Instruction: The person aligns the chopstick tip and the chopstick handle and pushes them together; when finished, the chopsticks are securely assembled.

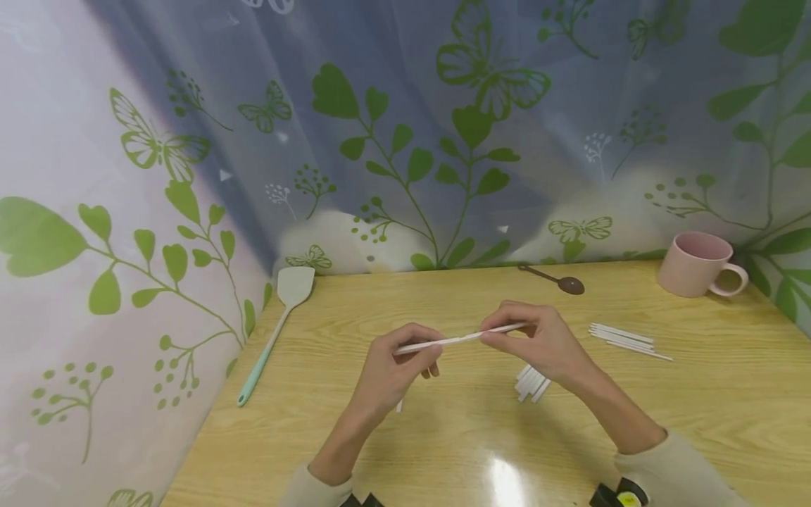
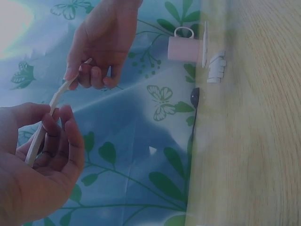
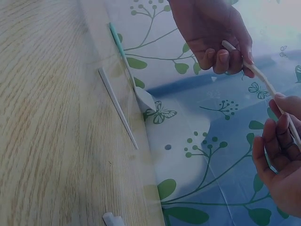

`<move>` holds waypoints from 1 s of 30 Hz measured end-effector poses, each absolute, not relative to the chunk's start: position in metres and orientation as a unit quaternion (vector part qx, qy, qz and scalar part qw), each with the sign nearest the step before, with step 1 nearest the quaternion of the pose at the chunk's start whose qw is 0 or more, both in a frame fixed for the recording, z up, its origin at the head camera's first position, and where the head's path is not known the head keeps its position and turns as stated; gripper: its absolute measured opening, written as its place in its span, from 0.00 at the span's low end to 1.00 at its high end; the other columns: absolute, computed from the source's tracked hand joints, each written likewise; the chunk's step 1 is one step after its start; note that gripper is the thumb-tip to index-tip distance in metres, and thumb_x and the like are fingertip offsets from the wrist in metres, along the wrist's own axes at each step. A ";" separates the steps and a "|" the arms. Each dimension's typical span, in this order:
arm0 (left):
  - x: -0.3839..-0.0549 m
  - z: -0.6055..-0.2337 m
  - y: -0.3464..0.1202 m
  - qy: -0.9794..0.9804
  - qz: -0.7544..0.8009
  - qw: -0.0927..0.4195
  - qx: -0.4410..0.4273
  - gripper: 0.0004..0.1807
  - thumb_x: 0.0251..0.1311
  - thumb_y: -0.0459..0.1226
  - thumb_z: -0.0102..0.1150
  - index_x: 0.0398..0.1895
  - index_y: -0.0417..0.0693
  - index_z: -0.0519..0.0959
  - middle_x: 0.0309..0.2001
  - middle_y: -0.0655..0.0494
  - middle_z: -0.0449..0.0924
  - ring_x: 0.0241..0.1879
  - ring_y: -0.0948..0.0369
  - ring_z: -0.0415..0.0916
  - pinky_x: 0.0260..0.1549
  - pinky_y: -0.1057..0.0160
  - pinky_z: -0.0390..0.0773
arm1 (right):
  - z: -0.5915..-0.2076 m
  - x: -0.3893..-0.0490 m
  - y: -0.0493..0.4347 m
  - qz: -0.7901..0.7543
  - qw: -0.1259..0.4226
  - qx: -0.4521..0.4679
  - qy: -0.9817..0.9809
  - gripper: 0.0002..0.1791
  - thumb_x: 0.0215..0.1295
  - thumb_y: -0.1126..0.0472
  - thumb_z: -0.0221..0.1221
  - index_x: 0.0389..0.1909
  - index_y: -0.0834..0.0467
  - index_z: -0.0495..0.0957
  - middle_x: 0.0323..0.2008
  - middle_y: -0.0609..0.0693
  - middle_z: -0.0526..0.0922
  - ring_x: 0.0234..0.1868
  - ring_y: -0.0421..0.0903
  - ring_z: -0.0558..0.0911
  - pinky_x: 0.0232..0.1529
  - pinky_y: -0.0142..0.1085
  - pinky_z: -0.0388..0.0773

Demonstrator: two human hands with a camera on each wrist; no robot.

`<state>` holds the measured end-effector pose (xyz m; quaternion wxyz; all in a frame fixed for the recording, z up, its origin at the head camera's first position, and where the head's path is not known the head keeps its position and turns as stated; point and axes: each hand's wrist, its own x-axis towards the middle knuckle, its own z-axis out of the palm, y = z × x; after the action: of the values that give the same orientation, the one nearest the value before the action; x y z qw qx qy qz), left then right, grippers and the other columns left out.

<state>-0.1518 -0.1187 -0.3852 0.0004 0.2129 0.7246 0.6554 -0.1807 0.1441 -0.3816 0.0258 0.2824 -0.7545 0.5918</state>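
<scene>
A thin white stick [image 1: 451, 341] is held up above the table between my two hands, nearly level, with a slight kink in its middle part. My left hand [image 1: 394, 366] pinches its left part between thumb and fingers. Thumb and fingers of my right hand [image 1: 546, 346] grip the other end. Both wrist views show the kink along the stick [image 2: 55, 98], between the two sets of fingertips. Under the right hand lies a bunch of white sticks [image 1: 531, 386], partly hidden by it. Another white stick [image 3: 117, 108] lies on the table near the left hand.
More white sticks [image 1: 624, 339] lie to the right on the wooden table [image 1: 456, 436]. A brown spoon [image 1: 570, 285] and a pink mug [image 1: 693, 264] are along the back edge. A spatula [image 1: 279, 331] with a green handle lies at the left. Patterned curtain [image 1: 393, 141] hangs behind.
</scene>
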 end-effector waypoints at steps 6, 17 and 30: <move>-0.151 -0.384 -0.119 0.735 0.645 -0.005 0.210 0.08 0.71 0.35 0.65 0.48 0.43 0.85 0.33 0.49 0.83 0.29 0.55 0.83 0.34 0.63 0.84 | -0.382 -0.180 0.143 0.576 0.035 0.286 -0.765 0.05 0.70 0.63 0.67 0.42 0.50 0.88 0.37 0.47 0.85 0.42 0.46 0.84 0.52 0.45 0.79; -0.149 -0.389 -0.115 0.742 0.642 0.006 0.193 0.08 0.71 0.35 0.65 0.49 0.42 0.84 0.38 0.39 0.83 0.30 0.60 0.83 0.34 0.62 0.85 | -0.380 -0.178 0.137 0.567 0.016 0.285 -0.773 0.02 0.70 0.61 0.67 0.41 0.51 0.87 0.38 0.45 0.86 0.43 0.46 0.86 0.52 0.46 0.80; -0.148 -0.389 -0.114 0.745 0.639 0.008 0.192 0.08 0.71 0.36 0.65 0.49 0.44 0.84 0.36 0.51 0.83 0.30 0.59 0.83 0.34 0.62 0.85 | -0.382 -0.176 0.132 0.585 -0.002 0.289 -0.758 0.02 0.70 0.62 0.67 0.40 0.51 0.87 0.40 0.46 0.86 0.46 0.47 0.87 0.53 0.57 0.79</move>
<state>-0.1479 -0.1136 -0.3891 0.0085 0.1919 0.7451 0.6387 -0.1764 0.1324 -0.3815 -0.0019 0.2890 -0.7581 0.5847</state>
